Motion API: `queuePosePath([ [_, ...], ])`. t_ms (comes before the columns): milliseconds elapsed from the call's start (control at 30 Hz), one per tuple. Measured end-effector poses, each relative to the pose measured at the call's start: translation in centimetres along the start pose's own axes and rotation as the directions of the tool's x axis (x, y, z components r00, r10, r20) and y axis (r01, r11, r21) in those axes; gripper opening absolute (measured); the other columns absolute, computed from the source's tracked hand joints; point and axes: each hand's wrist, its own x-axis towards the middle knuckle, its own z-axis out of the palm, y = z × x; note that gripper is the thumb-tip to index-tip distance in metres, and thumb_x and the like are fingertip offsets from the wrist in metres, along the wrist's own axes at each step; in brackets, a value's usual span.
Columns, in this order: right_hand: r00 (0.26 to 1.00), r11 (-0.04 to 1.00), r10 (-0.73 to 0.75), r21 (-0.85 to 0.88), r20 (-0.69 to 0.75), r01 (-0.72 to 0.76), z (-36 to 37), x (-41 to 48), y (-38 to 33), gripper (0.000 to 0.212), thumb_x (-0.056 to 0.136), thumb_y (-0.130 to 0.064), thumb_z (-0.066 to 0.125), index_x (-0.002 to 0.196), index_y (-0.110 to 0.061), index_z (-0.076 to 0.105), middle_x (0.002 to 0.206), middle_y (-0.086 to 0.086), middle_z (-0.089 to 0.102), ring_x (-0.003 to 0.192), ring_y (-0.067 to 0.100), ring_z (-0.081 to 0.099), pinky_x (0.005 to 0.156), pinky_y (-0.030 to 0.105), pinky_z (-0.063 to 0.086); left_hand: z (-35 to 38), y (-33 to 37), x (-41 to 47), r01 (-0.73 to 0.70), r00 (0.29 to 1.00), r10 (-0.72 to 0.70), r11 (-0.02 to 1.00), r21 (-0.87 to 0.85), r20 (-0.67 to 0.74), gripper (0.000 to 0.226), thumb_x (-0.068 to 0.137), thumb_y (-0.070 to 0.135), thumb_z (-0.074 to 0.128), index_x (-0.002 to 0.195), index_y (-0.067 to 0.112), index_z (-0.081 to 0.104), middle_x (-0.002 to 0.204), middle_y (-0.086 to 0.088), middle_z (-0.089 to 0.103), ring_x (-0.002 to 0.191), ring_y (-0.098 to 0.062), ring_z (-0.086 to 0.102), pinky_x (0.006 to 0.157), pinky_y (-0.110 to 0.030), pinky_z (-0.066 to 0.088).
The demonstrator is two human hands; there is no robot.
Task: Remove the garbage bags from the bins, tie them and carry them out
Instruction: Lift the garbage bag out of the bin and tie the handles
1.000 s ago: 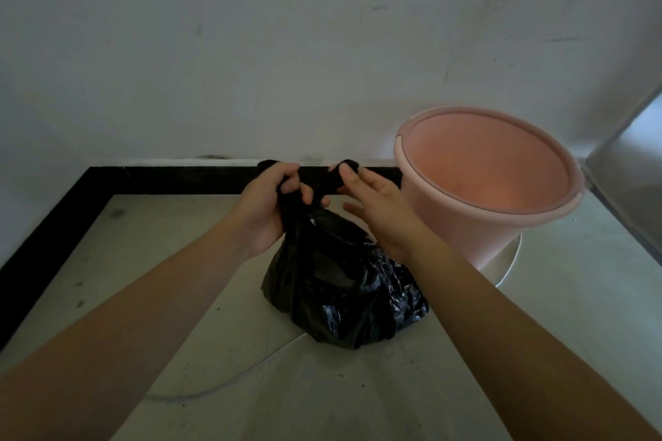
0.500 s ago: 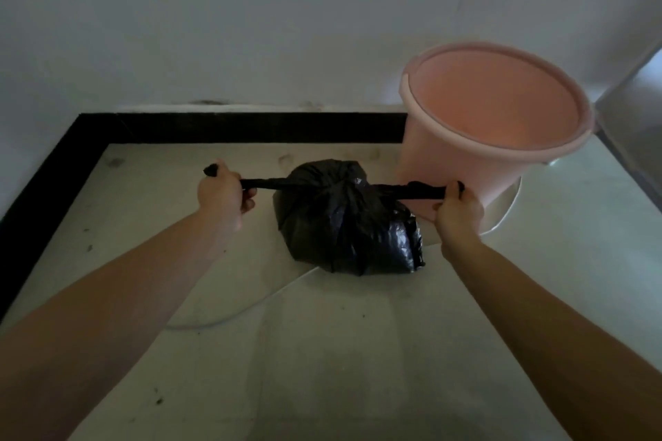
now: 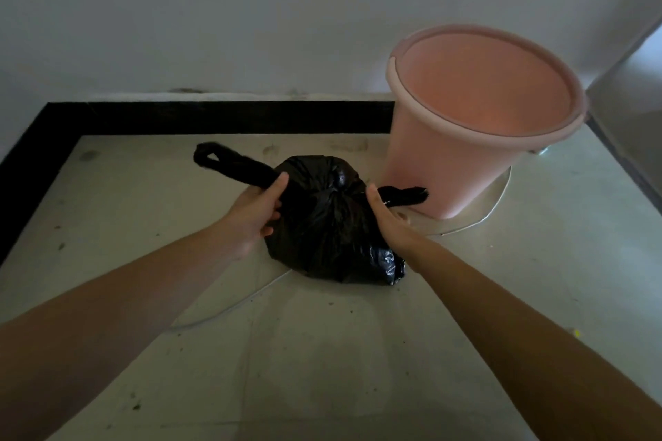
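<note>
On the pale floor [image 3: 322,362], left hand [image 3: 254,215] and right hand [image 3: 388,222] are clamping the sideways-splaying twisted ears [image 3: 233,165] of the black plastic garbage bag [image 3: 329,233].

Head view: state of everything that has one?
garbage bag: out of the bin, on the floor, top gathered closed
pink bin: upright, unlined, empty
left hand: grips the bag's left tail
right hand: grips the bag's right tail
</note>
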Motion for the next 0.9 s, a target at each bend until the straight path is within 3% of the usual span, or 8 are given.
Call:
queuePosePath([
  [67, 0.986, 0.983, -0.135, -0.135, -0.1, 0.121, 0.3, 0.0, -0.6, 0.094, 0.083, -0.089, 0.016, 0.153, -0.029, 0.034, 0.165, 0.01, 0.016, 0.153, 0.033, 0.005, 0.121, 0.058, 0.009, 1.2, 0.5, -0.1, -0.184, 0.98, 0.186, 0.983, 0.026, -0.068, 0.02, 0.099, 0.044, 0.057, 0.111, 0.029, 0.059, 0.114, -0.001, 0.067, 0.105, -0.021, 0.064, 0.09, -0.033, 0.049],
  [167, 0.884, 0.924, -0.367, -0.004, -0.289, 0.382, 0.5, -0.2, -2.0, 0.064, 0.087, -0.077, 0.034, 0.109, -0.022, 0.059, 0.133, 0.009, 0.054, 0.133, 0.035, 0.041, 0.112, 0.056, 0.034, 2.5, 2.3, -0.2, -0.313, 0.932, 0.285, 0.945, -0.098, -0.225, 0.028, 0.102, 0.04, 0.049, 0.118, 0.02, 0.06, 0.12, -0.007, 0.068, 0.112, -0.027, 0.065, 0.104, -0.049, 0.05],
  [300, 0.808, 0.811, -0.428, 0.223, -0.406, 0.541, 0.6, -0.5, -4.9, 0.033, 0.1, -0.049, 0.051, 0.104, -0.019, 0.064, 0.099, -0.004, 0.068, 0.1, 0.015, 0.065, 0.086, 0.034, 0.053, 3.7, 4.4, -0.6, -0.366, 0.909, 0.264, 0.874, -0.318, -0.322, 0.036, 0.105, 0.038, 0.042, 0.12, 0.011, 0.06, 0.11, -0.012, 0.072, 0.096, -0.025, 0.07, 0.086, -0.039, 0.06],
  [400, 0.806, 0.757, -0.438, 0.32, -0.398, 0.57, 1.7, -0.4, -6.6, 0.03, 0.101, -0.044, 0.052, 0.108, -0.017, 0.061, 0.099, -0.003, 0.07, 0.095, 0.008, 0.066, 0.081, 0.026, 0.051, 3.4, 5.1, -0.4, -0.307, 0.926, 0.159, 0.846, -0.436, -0.342, 0.034, 0.107, 0.04, 0.038, 0.115, 0.013, 0.056, 0.103, -0.009, 0.074, 0.085, -0.02, 0.071, 0.067, -0.027, 0.058],
  [500, 0.865, 0.723, -0.401, 0.475, -0.302, 0.501, 3.3, -0.7, -8.5, 0.033, 0.098, -0.045, 0.058, 0.11, -0.015, 0.065, 0.104, 0.0, 0.074, 0.1, 0.014, 0.07, 0.09, 0.035, 0.056, 1.3, 5.8, 0.1, -0.29, 0.945, 0.137, 0.769, -0.57, -0.295, 0.05, 0.098, 0.052, 0.047, 0.114, 0.007, 0.062, 0.1, -0.014, 0.075, 0.092, -0.03, 0.074, 0.072, -0.037, 0.062],
  [600, 0.899, 0.708, -0.41, 0.567, -0.154, 0.421, 4.8, -1.0, -9.9, 0.035, 0.097, -0.046, 0.059, 0.098, -0.013, 0.07, 0.095, 0.003, 0.076, 0.096, 0.02, 0.073, 0.092, 0.041, 0.058, -0.3, 6.2, 0.2, -0.383, 0.911, 0.214, 0.76, -0.525, -0.353, 0.037, 0.094, 0.046, 0.063, 0.109, 0.013, 0.064, 0.098, -0.011, 0.074, 0.094, -0.026, 0.074, 0.086, -0.043, 0.061],
  [767, 0.877, 0.831, -0.454, 0.28, -0.154, 0.48, 7.2, -0.3, -9.8, 0.038, 0.106, -0.045, 0.035, 0.103, -0.023, 0.067, 0.086, -0.004, 0.07, 0.086, 0.013, 0.068, 0.083, 0.036, 0.054, -1.5, 4.0, 2.0, -0.29, 0.861, 0.013, 0.834, -0.47, -0.508, 0.031, 0.103, 0.032, 0.046, 0.12, 0.009, 0.059, 0.091, -0.008, 0.068, 0.085, -0.024, 0.068, 0.081, -0.038, 0.057],
  [900, 0.88, 0.891, -0.454, -0.082, -0.139, 0.447, 7.8, 0.7, -7.5, 0.032, 0.107, -0.026, 0.037, 0.127, -0.014, 0.059, 0.105, 0.012, 0.069, 0.091, 0.028, 0.065, 0.077, 0.04, 0.053, -2.5, 0.5, 3.0, -0.046, 0.8, -0.188, 0.927, -0.371, -0.57, 0.039, 0.104, 0.02, 0.039, 0.137, 0.001, 0.05, 0.125, -0.014, 0.06, 0.107, -0.03, 0.058, 0.09, -0.035, 0.047],
])
